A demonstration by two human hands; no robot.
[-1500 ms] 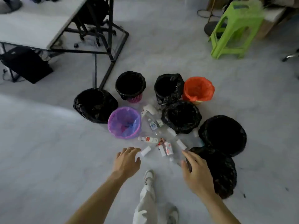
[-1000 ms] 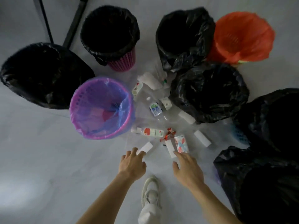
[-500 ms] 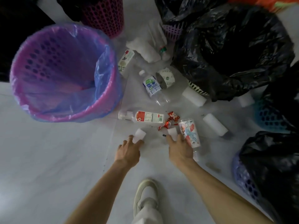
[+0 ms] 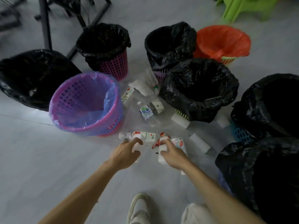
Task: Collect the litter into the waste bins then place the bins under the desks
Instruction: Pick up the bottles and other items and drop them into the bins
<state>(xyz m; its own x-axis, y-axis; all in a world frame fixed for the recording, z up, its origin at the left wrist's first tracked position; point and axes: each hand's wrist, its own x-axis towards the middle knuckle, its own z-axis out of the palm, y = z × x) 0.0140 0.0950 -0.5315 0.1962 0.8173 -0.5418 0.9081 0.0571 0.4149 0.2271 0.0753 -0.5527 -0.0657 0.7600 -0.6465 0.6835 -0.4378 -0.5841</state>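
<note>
Litter lies on the floor inside a ring of waste bins. My left hand (image 4: 125, 151) grips a small white cup (image 4: 136, 145). My right hand (image 4: 173, 155) grips another white cup (image 4: 162, 150). Just beyond my hands lie a red-labelled bottle (image 4: 142, 135), a red wrapper (image 4: 163, 135) and a printed paper cup (image 4: 178, 143). Further out are a blue-labelled bottle (image 4: 146, 113), a tape roll (image 4: 157, 106), white cups (image 4: 180, 121) (image 4: 199, 143) and crumpled tissue (image 4: 142, 86). The purple bin with a blue liner (image 4: 85, 104) stands to the left of the litter.
Black-lined bins stand at the left (image 4: 34, 78), behind (image 4: 105, 47) (image 4: 168, 44), centre right (image 4: 199, 89) and right (image 4: 268, 107) (image 4: 262, 175). An orange-lined bin (image 4: 221, 42) is at the back right. Black desk legs (image 4: 45, 25) and a green stool (image 4: 239, 8) stand beyond. My shoe (image 4: 139, 209) is below.
The view has pulled back from the floor. Both hands have closed round white cups that lay on the floor and lifted them slightly.
</note>
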